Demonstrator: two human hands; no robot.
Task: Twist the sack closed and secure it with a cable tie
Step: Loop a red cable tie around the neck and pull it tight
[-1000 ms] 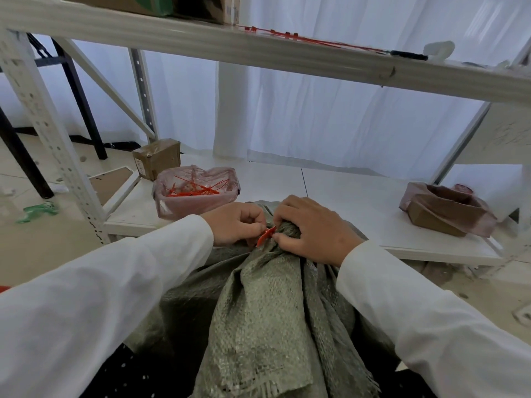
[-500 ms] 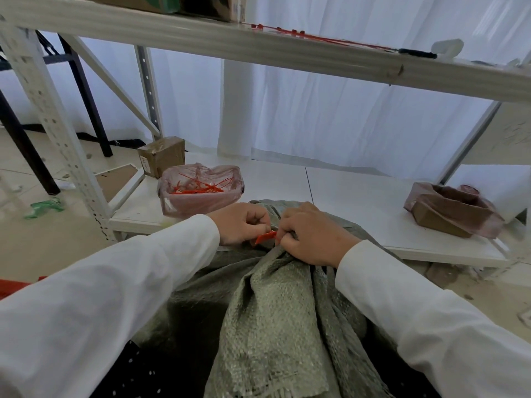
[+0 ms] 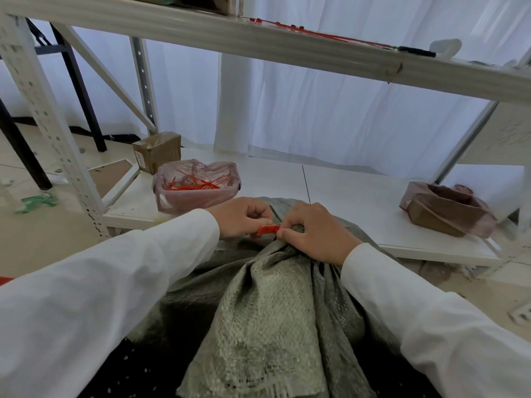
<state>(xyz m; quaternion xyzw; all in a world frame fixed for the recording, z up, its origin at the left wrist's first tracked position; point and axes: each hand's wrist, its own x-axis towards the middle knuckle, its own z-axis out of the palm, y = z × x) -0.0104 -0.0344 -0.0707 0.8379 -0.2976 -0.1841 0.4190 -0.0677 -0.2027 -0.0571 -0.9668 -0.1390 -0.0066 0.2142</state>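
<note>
A grey-green woven sack lies in front of me, its gathered neck bunched under my right hand, which clamps the fabric. A red cable tie lies flat between my two hands at the neck. My left hand pinches the tie's left end with closed fingers, and my right thumb and forefinger touch its right end. The part of the tie around the neck is hidden by my right hand.
A pink plastic bag of red cable ties sits on the low white shelf, with a small cardboard box behind it. A brown folded box in plastic rests at the right. The upper shelf board hangs overhead.
The tie has turned from slanted to nearly level, and more of it shows between my hands. Both hands stay at the sack's neck.
</note>
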